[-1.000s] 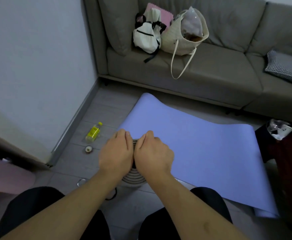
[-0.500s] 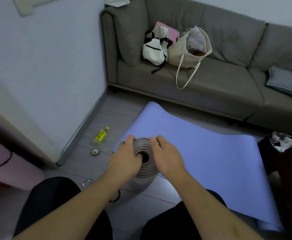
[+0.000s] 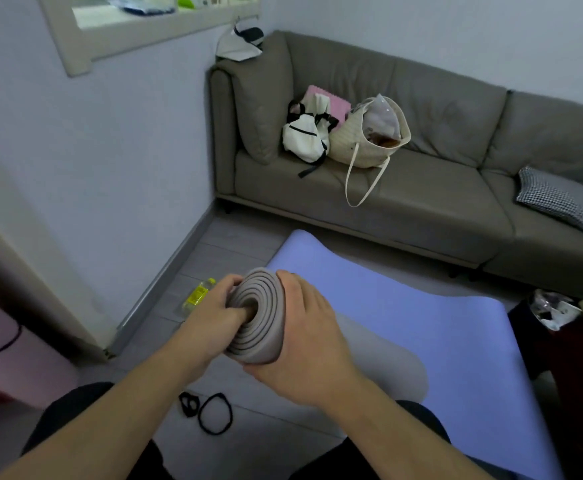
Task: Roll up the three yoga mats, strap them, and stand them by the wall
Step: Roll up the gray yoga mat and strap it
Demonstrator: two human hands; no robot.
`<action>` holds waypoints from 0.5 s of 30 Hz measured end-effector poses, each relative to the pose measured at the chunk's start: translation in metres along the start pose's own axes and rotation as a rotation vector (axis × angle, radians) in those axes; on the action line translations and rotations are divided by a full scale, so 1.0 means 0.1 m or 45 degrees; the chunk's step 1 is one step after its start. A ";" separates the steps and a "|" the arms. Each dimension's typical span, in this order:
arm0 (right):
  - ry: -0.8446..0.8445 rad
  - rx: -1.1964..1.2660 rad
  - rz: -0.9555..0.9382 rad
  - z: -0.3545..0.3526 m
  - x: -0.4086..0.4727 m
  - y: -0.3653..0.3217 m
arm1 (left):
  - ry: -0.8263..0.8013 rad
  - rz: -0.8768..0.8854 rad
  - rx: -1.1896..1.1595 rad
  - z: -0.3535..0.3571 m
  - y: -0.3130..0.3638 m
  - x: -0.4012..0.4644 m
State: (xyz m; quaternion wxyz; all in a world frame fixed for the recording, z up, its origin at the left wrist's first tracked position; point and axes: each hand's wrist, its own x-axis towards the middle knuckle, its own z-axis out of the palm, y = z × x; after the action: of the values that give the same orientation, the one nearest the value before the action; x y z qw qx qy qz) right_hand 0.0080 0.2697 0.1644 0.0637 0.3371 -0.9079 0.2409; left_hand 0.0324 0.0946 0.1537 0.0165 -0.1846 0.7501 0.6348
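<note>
The left fingers (image 3: 240, 311) curl into the hollow core of the rolled grey mat (image 3: 259, 317), the thumb lying over the top of the coil's rim, so the left hand (image 3: 210, 317) grips the roll's end from the inside. The right hand (image 3: 309, 344) wraps the roll from its right side and underneath, palm against the outer layer, thumb along the lower edge; its fingers are hidden behind the roll, but the hand plainly clasps it. The roll's spiral end faces the camera, held up between both hands above the person's knees, with the rest of its length running back and to the right, resting on the purple mat (image 3: 421, 327).

The purple mat lies flat and unrolled on the floor (image 3: 214, 244), its far rounded corner close to the sofa (image 3: 421, 188) and its right edge beside a dark bin (image 3: 553, 317). Below the hands, on the floor just left of the purple mat, lie two black straps (image 3: 207, 412), looped and touching each other. A yellow bottle (image 3: 198, 294) lies on the floor behind the left hand, near the wall (image 3: 92, 150). Bare floor runs along the skirting between the bottle and the sofa's corner. On the sofa sit a white backpack (image 3: 305, 136) and a cream tote (image 3: 373, 136), touching, and a checked cushion (image 3: 560, 199) at the far right.
</note>
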 end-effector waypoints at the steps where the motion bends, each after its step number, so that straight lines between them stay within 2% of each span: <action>1: 0.014 -0.007 0.007 0.00 0.00 -0.01 | -0.011 0.002 0.008 0.00 0.00 0.01; 15: 0.034 -0.028 0.035 0.00 0.09 -0.12 | -0.024 0.050 0.004 -0.10 0.04 0.07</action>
State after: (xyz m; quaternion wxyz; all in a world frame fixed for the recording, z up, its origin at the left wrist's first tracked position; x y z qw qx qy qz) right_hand 0.0090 0.2563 0.1721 0.0762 0.3206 -0.9141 0.2363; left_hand 0.0267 0.0835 0.1575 0.0113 -0.1638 0.7543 0.6356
